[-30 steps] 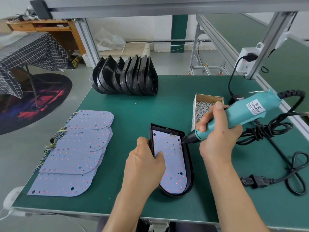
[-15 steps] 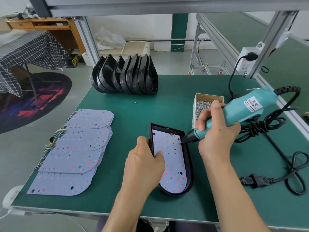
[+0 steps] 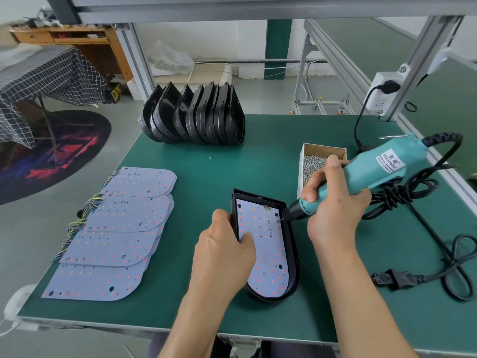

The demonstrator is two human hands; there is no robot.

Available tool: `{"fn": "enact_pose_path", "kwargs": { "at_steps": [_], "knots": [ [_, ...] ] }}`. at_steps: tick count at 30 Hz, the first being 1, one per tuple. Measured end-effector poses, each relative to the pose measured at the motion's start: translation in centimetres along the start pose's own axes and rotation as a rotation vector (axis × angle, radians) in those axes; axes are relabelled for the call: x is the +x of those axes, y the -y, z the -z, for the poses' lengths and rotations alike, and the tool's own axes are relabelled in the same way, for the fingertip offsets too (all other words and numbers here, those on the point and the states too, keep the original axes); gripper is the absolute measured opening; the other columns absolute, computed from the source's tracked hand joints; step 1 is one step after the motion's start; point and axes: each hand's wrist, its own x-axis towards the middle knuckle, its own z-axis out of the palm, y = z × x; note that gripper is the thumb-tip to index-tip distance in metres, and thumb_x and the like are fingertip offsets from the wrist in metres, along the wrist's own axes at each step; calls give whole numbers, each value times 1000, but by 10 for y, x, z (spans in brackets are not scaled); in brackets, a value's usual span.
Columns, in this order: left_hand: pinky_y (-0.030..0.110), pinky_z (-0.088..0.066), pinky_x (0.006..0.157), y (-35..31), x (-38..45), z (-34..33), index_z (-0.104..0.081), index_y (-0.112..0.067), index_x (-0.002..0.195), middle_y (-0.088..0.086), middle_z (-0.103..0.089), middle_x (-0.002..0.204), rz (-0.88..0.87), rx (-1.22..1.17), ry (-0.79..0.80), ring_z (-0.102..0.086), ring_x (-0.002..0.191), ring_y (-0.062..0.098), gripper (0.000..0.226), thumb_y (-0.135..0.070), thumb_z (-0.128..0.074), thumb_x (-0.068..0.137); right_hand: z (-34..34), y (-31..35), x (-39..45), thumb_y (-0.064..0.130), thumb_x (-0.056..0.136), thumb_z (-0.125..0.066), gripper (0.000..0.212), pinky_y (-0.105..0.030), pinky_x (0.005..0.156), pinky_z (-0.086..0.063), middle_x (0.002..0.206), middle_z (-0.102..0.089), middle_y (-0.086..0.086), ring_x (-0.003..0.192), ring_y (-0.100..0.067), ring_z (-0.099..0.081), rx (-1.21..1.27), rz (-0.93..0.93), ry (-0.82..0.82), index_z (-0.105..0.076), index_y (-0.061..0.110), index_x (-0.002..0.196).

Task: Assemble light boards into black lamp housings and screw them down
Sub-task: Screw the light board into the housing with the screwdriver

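Two hands at work in the head view, both on the one black lamp housing (image 3: 293,257) that lies flat on the green surface (image 3: 211,166) near its front edge. A light board (image 3: 268,257) sits inside that housing, pale with red and orange dots across it. The left hand (image 3: 224,254) grips the housing's left wall, fingers curled over the rim, thumb pressing down on the board. The right hand (image 3: 333,205), just right of the housing, is wrapped round a teal electric screwdriver (image 3: 361,177), its dark tip angled down and touching the board near the housing's upper right corner. Behind the housing and a touch right, just beyond the right hand, stands an open cardboard box of screws (image 3: 313,161). Farther back from the housing, at the far edge of the surface, a row of empty black housings (image 3: 196,120) stands on edge, leaning together. Left of the housing, well apart, a stack of spare light boards (image 3: 116,233) lies fanned out, with coloured wires trailing off its left side. Right of the housing, black power cables (image 3: 423,254) loop across the surface, one plug lying loose, and a white power strip (image 3: 382,91) is fixed to the frame post beyond.
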Motion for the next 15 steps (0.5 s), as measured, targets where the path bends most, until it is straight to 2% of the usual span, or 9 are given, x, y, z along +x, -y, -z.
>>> {"fn": "enact_pose_path", "kwargs": {
  "at_steps": [8, 11, 15],
  "knots": [
    [36, -46, 71, 2, 1, -2, -47, -21, 103, -6, -61, 87, -2, 7, -5, -58, 83, 15, 20, -30, -63, 94, 1, -1, 1, 29, 91, -69, 19, -30, 52, -37, 56, -53, -4, 41, -23, -40, 16, -14, -9, -62, 33, 74],
    [35, -43, 67, 3, 2, -2, -46, -21, 101, -6, -61, 87, -3, 8, -4, -57, 80, 10, 20, -30, -63, 94, 4, -2, 0, 30, 93, -68, 18, -31, 54, -39, 58, -56, -4, 41, -23, -41, 18, 0, 21, -61, 32, 76],
    [35, -42, 66, 7, 4, -2, -47, -21, 102, -6, -61, 88, -3, 8, 0, -56, 80, 6, 21, -30, -64, 94, 10, -2, 2, 33, 95, -67, 21, -32, 57, -42, 65, -62, -6, 44, -24, -46, 21, -2, 83, -59, 14, 90]
  ]
}}
